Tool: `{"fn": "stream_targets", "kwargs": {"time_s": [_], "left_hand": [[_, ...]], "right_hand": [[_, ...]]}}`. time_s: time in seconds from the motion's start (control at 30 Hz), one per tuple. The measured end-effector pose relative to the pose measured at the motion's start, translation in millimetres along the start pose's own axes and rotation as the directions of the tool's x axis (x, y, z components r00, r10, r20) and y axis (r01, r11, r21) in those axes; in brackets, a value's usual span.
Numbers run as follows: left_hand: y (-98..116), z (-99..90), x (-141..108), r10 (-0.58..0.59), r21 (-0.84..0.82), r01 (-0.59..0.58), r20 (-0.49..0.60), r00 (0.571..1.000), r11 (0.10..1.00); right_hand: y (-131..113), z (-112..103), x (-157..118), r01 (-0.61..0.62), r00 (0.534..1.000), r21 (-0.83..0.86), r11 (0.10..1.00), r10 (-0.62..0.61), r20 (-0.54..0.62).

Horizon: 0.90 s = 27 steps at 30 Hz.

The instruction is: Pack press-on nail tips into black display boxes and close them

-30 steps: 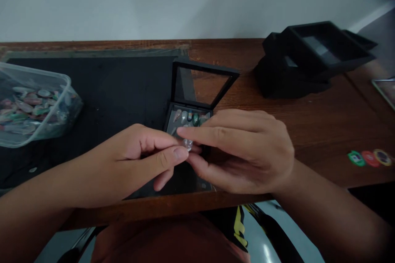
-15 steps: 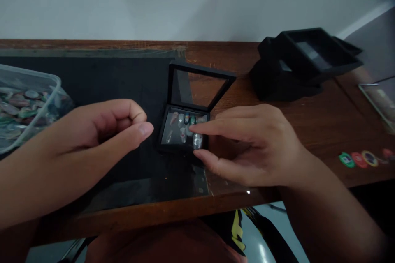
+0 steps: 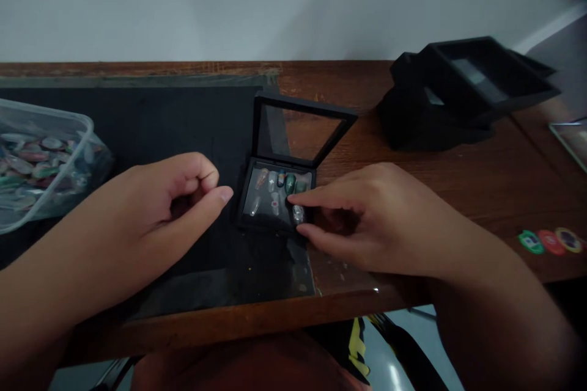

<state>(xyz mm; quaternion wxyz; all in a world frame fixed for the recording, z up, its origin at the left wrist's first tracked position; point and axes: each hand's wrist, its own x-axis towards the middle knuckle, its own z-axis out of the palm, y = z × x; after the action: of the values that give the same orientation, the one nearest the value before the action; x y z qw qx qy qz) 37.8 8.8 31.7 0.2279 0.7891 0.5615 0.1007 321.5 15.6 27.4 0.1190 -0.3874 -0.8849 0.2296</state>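
Note:
A small black display case [image 3: 241, 220] with a clear window in its raised lid [image 3: 302, 134] stands open on the table. Inside, several decorated press-on nails lie in two rows, among them a green nail [image 3: 290, 183]. My right hand [image 3: 371, 214] reaches in from the right, its thumb and forefinger at the two ends of a silver press-on nail [image 3: 298, 214] in the front row. To the left of the case, my left hand [image 3: 183, 201] hovers with fingers curled and thumb close to the forefinger; nothing shows in it.
A clear plastic tub [image 3: 87, 140] full of loose press-on nails stands at the left on a black mat [image 3: 183, 116]. Black open cases [image 3: 440, 98] are piled at the back right. Round coloured badges [image 3: 553, 242] lie near the right edge of the wooden table [image 3: 334, 79].
The whole view has shifted slightly, so things sit a little further right. My right thumb and forefinger remain at the silver nail. My left hand stays curled beside the case.

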Motion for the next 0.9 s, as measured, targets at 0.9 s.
{"fn": "stream_targets", "kwargs": {"time_s": [0.9], "left_hand": [[5,20.6,6,0.149,0.006,-0.151,0.122,0.981,0.988]], "right_hand": [[0,9,-2,-0.028,0.984,0.005,1.0,0.028,-0.176]]}}
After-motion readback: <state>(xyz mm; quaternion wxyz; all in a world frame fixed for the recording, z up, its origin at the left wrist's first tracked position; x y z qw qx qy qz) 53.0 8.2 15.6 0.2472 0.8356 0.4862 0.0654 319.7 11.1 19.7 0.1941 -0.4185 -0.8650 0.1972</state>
